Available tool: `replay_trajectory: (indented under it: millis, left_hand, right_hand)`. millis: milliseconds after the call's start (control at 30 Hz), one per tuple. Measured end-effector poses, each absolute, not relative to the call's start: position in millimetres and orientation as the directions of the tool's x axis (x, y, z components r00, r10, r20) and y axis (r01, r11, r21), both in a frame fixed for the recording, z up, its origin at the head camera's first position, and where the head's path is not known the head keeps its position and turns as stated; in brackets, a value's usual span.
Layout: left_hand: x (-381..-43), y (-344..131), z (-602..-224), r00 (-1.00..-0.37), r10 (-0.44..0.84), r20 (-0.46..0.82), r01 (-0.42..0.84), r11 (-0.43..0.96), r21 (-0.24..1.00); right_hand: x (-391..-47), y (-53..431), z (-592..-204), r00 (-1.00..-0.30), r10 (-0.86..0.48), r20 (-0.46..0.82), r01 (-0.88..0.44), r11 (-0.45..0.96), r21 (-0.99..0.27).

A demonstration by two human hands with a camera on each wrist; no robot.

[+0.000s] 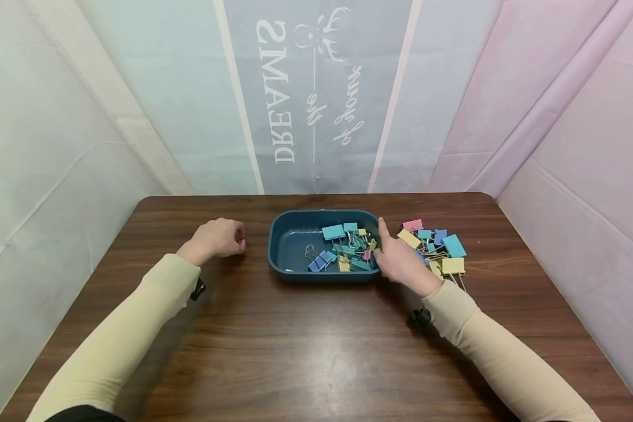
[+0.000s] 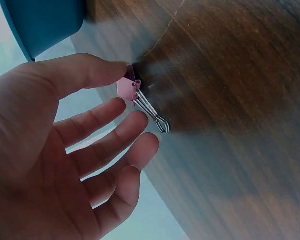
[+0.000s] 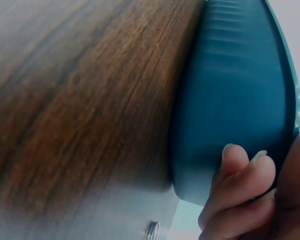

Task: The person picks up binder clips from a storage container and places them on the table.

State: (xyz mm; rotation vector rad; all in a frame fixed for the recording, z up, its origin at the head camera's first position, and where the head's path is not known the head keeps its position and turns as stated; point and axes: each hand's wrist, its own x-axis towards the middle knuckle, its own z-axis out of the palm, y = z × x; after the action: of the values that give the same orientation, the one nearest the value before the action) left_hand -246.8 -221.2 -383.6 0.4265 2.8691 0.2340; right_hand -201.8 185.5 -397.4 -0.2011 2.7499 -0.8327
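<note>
My left hand [image 1: 218, 237] is over the table to the left of a dark teal tray [image 1: 279, 225]. Between its thumb and fingertips, in the left wrist view, it pinches a small pink binder clip [image 2: 126, 88] whose wire handles point away from the palm. The right hand [image 1: 401, 258] grips the tray's right wall, one finger stretched along the rim and, in the right wrist view, curled fingers [image 3: 245, 192] against the outer side. Inside the tray, several teal, blue, yellow and pink binder clips [image 1: 333, 232] lie mostly toward the right end.
A loose heap of larger binder clips [image 1: 453, 246], teal, yellow, blue and pink, lies on the table just right of the right hand. The brown wooden table [image 1: 295, 351] is bordered by hanging cloth [image 1: 316, 176] behind and at both sides.
</note>
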Motion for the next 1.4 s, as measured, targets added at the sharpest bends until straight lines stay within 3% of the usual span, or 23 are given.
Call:
replay_trajectory:
  millis: [300, 533, 733, 1000, 1133, 1400]
  left_hand:
    - [-247, -220, -379, -0.934, 0.308, -0.182, 0.275, 0.943, 0.186]
    - [-241, -196, -363, -0.944, 0.324, 0.062, 0.329, 0.92, 0.211]
    - [-235, -166, -358, -0.878, 0.433, 0.205, 0.475, 0.843, 0.255]
    - [-230, -129, -352, -0.76, 0.649, 0.032, 0.611, 0.697, 0.374]
    - [-230, -114, -354, -0.687, 0.724, -0.056, 0.657, 0.653, 0.377]
    - [-232, -85, -361, -0.568, 0.805, -0.174, 0.775, 0.594, 0.217]
  right_hand:
    - [-202, 186, -396, -0.954, -0.206, -0.215, -0.051, 0.825, -0.563]
    - [-202, 186, -396, -0.958, -0.201, -0.203, -0.057, 0.832, -0.552]
    - [-203, 185, -396, -0.956, -0.208, -0.204, -0.062, 0.831, -0.553]
    - [-203, 184, -397, -0.956, -0.201, -0.214, -0.051, 0.832, -0.553]
    - [-203, 183, -397, -0.956, -0.201, -0.213, -0.052, 0.832, -0.552]
    - [-204, 185, -397, -0.956, -0.207, -0.207, -0.059, 0.829, -0.555]
